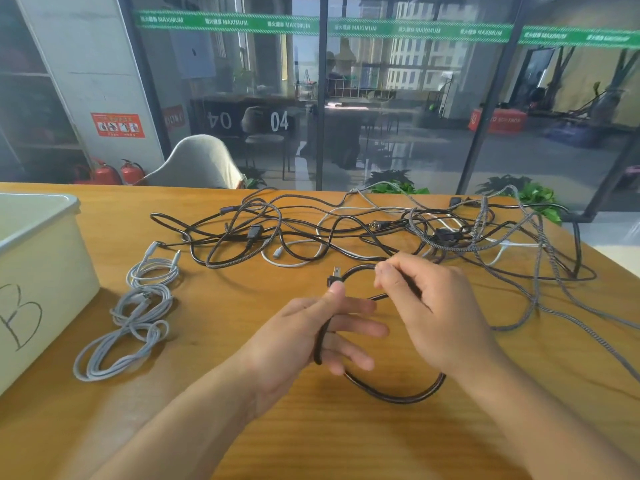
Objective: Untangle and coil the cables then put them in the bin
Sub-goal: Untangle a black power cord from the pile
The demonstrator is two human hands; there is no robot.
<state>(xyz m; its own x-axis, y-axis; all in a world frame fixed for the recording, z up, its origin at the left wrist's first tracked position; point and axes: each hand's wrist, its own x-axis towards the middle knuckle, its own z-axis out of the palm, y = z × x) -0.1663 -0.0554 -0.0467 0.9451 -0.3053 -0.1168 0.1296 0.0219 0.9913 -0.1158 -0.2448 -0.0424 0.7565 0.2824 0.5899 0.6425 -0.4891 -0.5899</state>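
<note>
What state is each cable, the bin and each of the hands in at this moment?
Black power cable: one loop formed, rest trailing into the tangle.
Left hand: thumb pinning the plug end.
Right hand: pinching the cable.
Tangled cables: still knotted.
Grey cables: loosely coiled, outside the bin.
Bin: lidless.

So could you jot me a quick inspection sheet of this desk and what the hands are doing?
Surface: wooden table, bare near the person.
Job's things: bin marked B at left; grey coiled cables beside it, not inside.
Clutter: nothing seen.
Grippers: left hand pinches the black power cable near its plug; right hand grips the same cable.
Cables: tangled pile of black, white and braided leads.
Surroundings: glass wall, chair, fire extinguishers.
</note>
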